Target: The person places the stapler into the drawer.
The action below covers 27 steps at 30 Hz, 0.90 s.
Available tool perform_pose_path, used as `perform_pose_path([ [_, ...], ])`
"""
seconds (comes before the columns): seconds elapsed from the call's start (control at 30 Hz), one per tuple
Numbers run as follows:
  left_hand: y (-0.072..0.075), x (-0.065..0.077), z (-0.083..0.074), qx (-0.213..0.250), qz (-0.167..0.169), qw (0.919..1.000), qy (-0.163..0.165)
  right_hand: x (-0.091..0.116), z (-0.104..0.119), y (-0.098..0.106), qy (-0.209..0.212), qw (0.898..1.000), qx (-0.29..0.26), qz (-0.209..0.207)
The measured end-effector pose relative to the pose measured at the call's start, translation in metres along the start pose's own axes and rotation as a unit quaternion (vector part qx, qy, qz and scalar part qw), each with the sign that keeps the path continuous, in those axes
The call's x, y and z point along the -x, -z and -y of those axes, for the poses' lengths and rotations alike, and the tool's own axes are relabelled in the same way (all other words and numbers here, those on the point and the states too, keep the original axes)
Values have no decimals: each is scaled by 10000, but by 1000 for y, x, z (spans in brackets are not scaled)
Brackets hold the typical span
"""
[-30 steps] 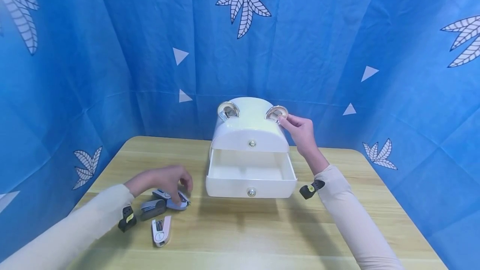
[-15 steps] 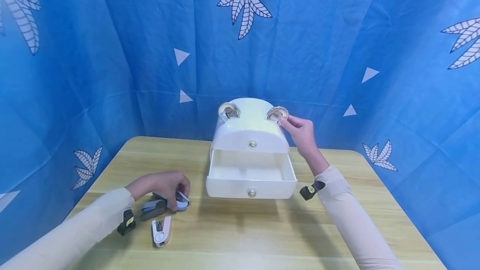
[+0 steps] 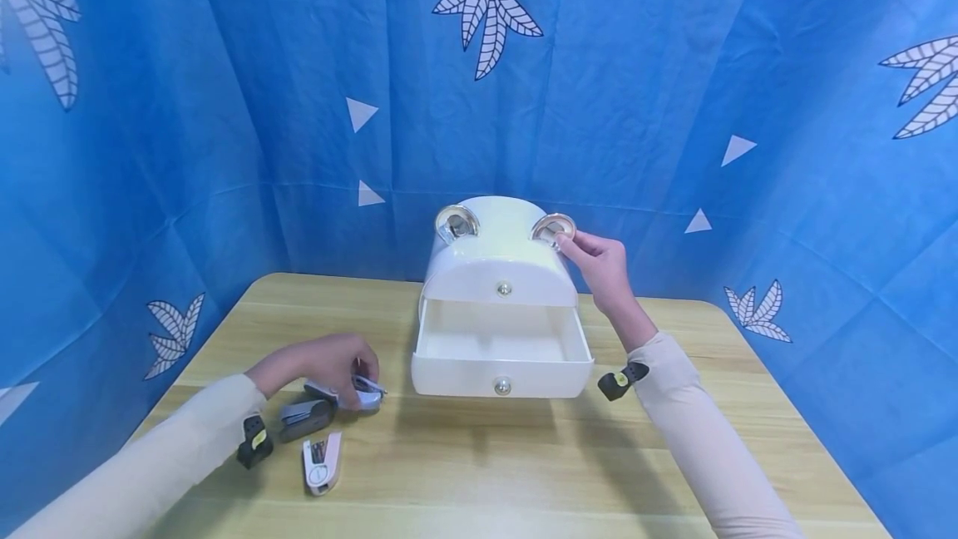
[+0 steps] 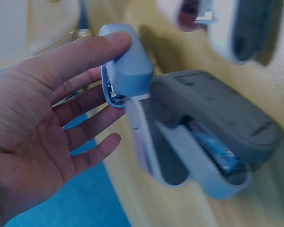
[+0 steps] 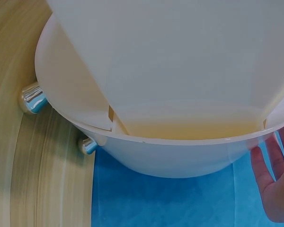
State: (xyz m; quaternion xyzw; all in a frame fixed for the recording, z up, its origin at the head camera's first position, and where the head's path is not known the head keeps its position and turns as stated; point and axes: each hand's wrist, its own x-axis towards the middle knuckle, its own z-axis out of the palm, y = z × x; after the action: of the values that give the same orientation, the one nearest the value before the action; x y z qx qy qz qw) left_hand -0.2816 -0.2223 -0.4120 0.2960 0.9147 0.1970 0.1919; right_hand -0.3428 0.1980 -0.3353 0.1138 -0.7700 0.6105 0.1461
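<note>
In the head view, my left hand (image 3: 334,363) is low over a group of staplers at the left of the table. The left wrist view shows its thumb and fingers pinching a light blue stapler (image 4: 134,71). Close beside that one lie a grey stapler (image 4: 217,111) and another pale stapler (image 4: 156,146). A white and pink stapler (image 3: 322,466) lies nearer the front. My right hand (image 3: 604,266) grips the gold-rimmed round ear (image 3: 552,226) on top of a white drawer box (image 3: 497,227), thumb in front, other fingers largely hidden behind. The box's lower drawer (image 3: 456,376) is pulled out, its visible inside bare.
The box stands towards the back of a wooden table (image 3: 479,481) on small metallic feet (image 5: 33,98). A second round ear (image 3: 456,223) tops its left side. Its upper front has a knob (image 3: 504,288). A blue patterned curtain (image 3: 464,140) hangs behind the table.
My left hand has come down onto the light blue stapler and taken hold of it. The stapler has shifted slightly away from the grey one. My right hand stays at the box's ear.
</note>
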Motion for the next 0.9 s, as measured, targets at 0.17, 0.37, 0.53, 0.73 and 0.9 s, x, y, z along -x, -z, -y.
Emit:
perform_pose_path([
  [0.17, 19, 3, -6, 70, -126, 9997, -190, 0, 0, 0, -18, 10000, 43, 17],
  [0.37, 45, 9, -23, 314, -413, 9981, -333, 0, 0, -1, 66, 9999, -72, -52],
  [0.53, 67, 14, -44, 350, -796, 9950, -491, -1, -1, -1, 121, 9998, -174, -67],
  [0.73, 85, 14, -75, 161, -1326, 9880, -781, -1, -2, 0, 140, 9997, -196, -52],
  [0.9, 90, 8, -102, 6, -1479, 9846, -931, -2, -3, -1, 142, 9997, -178, -64],
])
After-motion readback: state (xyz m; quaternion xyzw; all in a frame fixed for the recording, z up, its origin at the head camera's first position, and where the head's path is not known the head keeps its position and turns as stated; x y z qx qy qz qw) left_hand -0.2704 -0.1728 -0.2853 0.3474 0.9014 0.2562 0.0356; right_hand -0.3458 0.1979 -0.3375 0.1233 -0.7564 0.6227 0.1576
